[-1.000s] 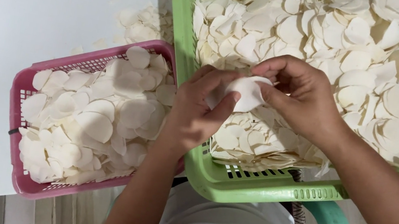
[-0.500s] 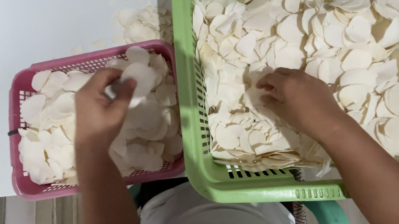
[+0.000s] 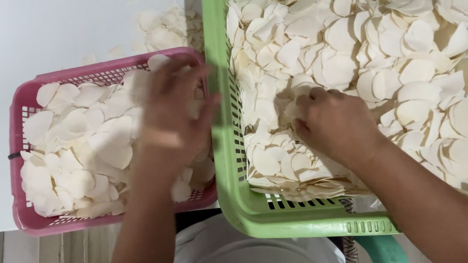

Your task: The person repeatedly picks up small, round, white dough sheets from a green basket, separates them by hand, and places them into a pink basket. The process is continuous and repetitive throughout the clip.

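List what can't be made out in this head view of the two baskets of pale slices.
- Left hand: motion-blurred over the pink basket; whether its grip holds a slice cannot be told.
- Right hand: fingertips buried among slices in the green basket, so its grip is hidden.
- Green basket: far end and right side cut off by the frame edges.
- Loose slices on the white table: too blurred to count.

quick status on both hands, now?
Left hand: over the pink basket, blurred; grip cannot be told.
Right hand: fingers curled down into the white slices in the green basket; contents hidden.
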